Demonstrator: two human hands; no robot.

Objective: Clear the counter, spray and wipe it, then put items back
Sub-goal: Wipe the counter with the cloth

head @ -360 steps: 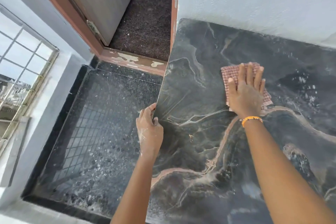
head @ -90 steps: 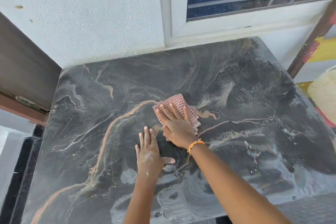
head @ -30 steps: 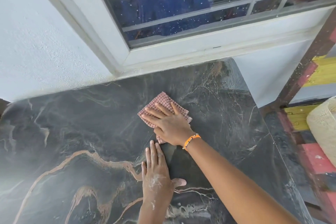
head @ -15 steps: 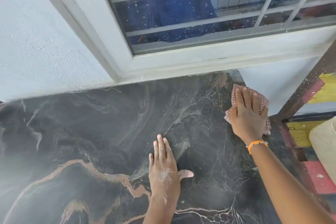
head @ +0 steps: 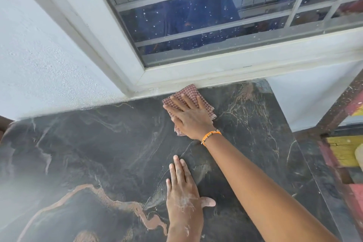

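The right hand (head: 189, 118) lies flat on a folded red-checked cloth (head: 191, 94), fingers straight and spread, pressing it onto the counter (head: 98, 143) without curling round it; an orange band (head: 211, 137) circles the wrist, and the forearm runs down to the lower right edge of the view. The cloth sits at the back of the counter, its far corner touching the base of the white window frame (head: 216, 72), its near edge hidden under the palm. The left hand (head: 183, 198) rests nearer the camera, also flat on the stone, fingers straight and close together, thumb stuck out to the right, holding nothing; whitish streaks mark its back. The two hands are apart, the left below and slightly left of the right.

The counter is dark marble with pale veins and a reddish-brown vein winding across the lower left; a dull smeared patch shows just beside the left fingertips. Behind it stands a white textured wall (head: 39, 55) on the left; the window's glass (head: 196, 21) is speckled with white spots and shows a grid behind it. To the right, beyond the counter's edge, lie yellow and red painted surfaces (head: 341, 151), partly cut off by the frame.
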